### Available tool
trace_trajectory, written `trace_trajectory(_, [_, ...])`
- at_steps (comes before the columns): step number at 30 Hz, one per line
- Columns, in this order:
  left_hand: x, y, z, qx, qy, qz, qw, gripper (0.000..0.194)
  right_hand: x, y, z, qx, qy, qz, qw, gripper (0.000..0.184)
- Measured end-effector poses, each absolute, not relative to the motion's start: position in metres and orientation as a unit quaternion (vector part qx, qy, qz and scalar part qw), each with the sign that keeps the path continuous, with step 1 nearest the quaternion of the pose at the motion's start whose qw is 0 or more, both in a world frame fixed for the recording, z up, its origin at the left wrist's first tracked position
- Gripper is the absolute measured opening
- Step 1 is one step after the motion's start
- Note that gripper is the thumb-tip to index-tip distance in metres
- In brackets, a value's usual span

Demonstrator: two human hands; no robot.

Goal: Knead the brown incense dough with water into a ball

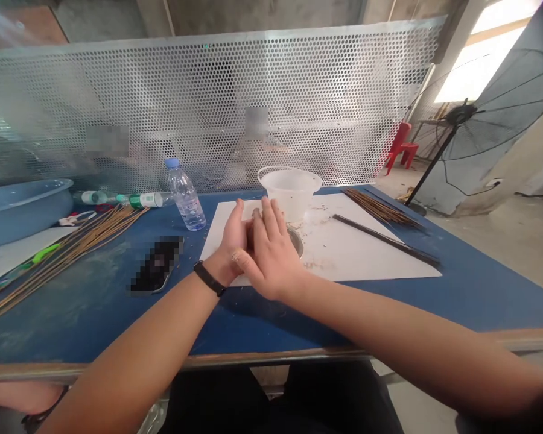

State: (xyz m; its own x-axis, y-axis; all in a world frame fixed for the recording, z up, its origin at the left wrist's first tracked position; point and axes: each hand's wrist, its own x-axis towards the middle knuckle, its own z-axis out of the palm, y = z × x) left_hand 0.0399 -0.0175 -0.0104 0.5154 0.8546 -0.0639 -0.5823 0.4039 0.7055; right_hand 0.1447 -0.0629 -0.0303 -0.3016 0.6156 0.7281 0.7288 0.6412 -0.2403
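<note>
My left hand [233, 236] and my right hand [271, 250] are brought together over a white sheet [371, 247]. The right palm lies across the left one, its fingers stretched forward. A brownish patch shows in the gap between them, mostly covered, and I cannot tell what it is. Light brown residue sticks to the right thumb. Partly behind the right hand is a small round metal dish [296, 242]. Just beyond my fingers stands a translucent white plastic bucket [292, 190]. Brown crumbs [319, 264] are scattered over the sheet.
A dark flat bar [384, 240] and a bundle of thin brown sticks [380, 208] lie right. Left are a water bottle [187, 199], a phone [158, 265], more long sticks [79, 256] and a blue basin [25, 208]. A perforated metal screen [308, 90] borders the table's back.
</note>
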Motion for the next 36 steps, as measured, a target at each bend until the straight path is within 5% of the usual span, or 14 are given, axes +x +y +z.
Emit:
trace_trajectory(8, [0.038, -0.025, 0.005, 0.331, 0.291, 0.452, 0.776, 0.071, 0.184, 0.009, -0.029, -0.472, -0.737, 0.109, 0.471, 0.089])
trace_trajectory(14, [0.041, -0.022, 0.006, 0.270, 0.298, 0.511, 0.760, 0.049, 0.183, -0.015, -0.029, -0.321, -0.810, 0.018, 0.491, 0.077])
trace_trajectory(19, [0.043, -0.027, 0.003, 0.258, 0.253, 0.516, 0.777, 0.059, 0.169, -0.045, -0.026, -0.266, -0.879, -0.017, 0.396, 0.100])
trace_trajectory(23, [0.047, -0.029, 0.001, 0.292, 0.215, 0.499, 0.787, 0.068, 0.163, -0.050, -0.027, -0.298, -0.863, -0.020, 0.408, 0.103])
trace_trajectory(31, [0.049, -0.038, 0.003, 0.326, 0.250, 0.482, 0.774, 0.070, 0.190, 0.010, -0.026, -0.472, -0.734, 0.031, 0.488, 0.079])
trace_trajectory(36, [0.052, -0.040, 0.001, 0.267, 0.303, 0.494, 0.770, 0.060, 0.200, 0.002, -0.020, -0.439, -0.730, -0.055, 0.521, 0.067])
